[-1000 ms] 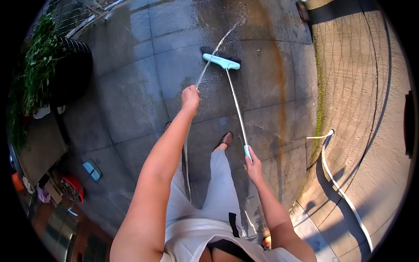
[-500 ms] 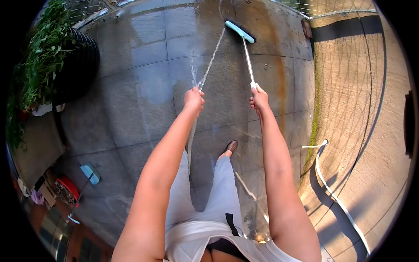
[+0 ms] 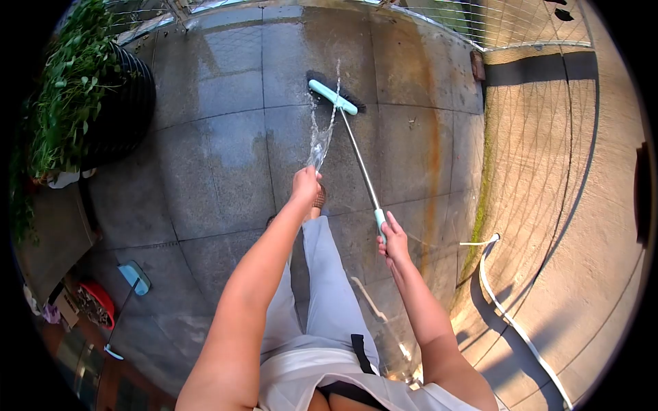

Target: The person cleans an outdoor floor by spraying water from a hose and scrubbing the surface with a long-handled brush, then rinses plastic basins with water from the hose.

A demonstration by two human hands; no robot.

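My left hand [image 3: 306, 183] is closed around the end of a hose, which the hand and forearm mostly hide. Water [image 3: 320, 145] spurts forward from it in two streams. My right hand [image 3: 394, 240] grips the light-green grip of a long-handled broom [image 3: 333, 97], its thumb along the handle. The broom's pale teal head with dark bristles rests on the wet paved floor [image 3: 205, 164], ahead of my left hand. One water stream crosses in front of the head.
A leafy plant in a black pot [image 3: 133, 96] stands at the left. Below it are a blue dustpan [image 3: 135, 277] and a red basin [image 3: 99, 301]. A wall [image 3: 541, 157] with a white pipe [image 3: 510, 318] runs along the right. Wire fencing [image 3: 439, 17] closes the far end.
The broom has come back toward me and its head has swung left. My right hand is lower and nearer my body. My left hand is slightly lower, and a foot has stepped forward.
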